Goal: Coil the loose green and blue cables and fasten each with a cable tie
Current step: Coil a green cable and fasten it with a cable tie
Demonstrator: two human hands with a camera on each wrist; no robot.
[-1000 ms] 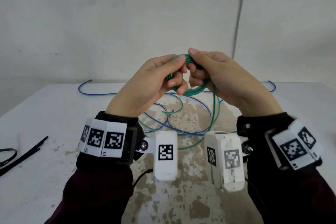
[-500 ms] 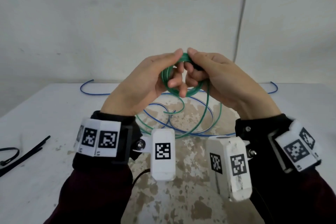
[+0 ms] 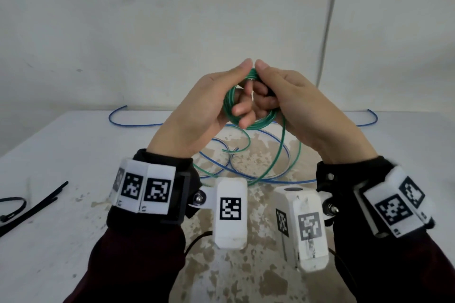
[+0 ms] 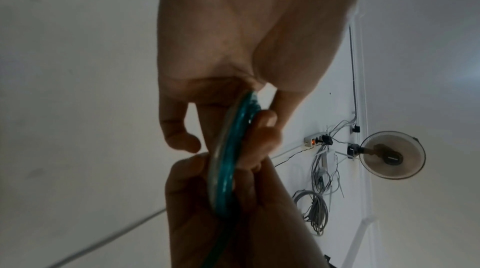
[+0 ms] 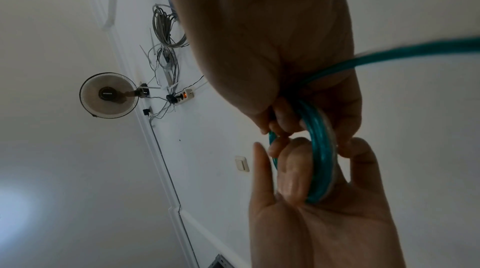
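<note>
Both hands hold a small coil of green cable [image 3: 256, 125] in the air above the table. My left hand [image 3: 209, 108] grips the coil's left side, thumb tip at the top. My right hand [image 3: 293, 103] curls its fingers round the coil's right side. The coil shows edge-on as teal loops [image 4: 223, 165] in the left wrist view and again as a ring [image 5: 319, 157] in the right wrist view. A loose green tail [image 3: 280, 152] hangs from the coil down to the table. The blue cable [image 3: 275, 174] lies in loose loops on the table under the hands.
Black cable ties [image 3: 32, 206] lie on the white table [image 3: 61, 150] at the far left; one is looped. The table's middle is stained brown. A grey wall stands close behind the table. Blue cable ends curl up at the back left [image 3: 118, 118] and back right [image 3: 371, 118].
Both hands have risen a little with the coil. The hanging green tail has been drawn up, leaving less green cable on the table.
</note>
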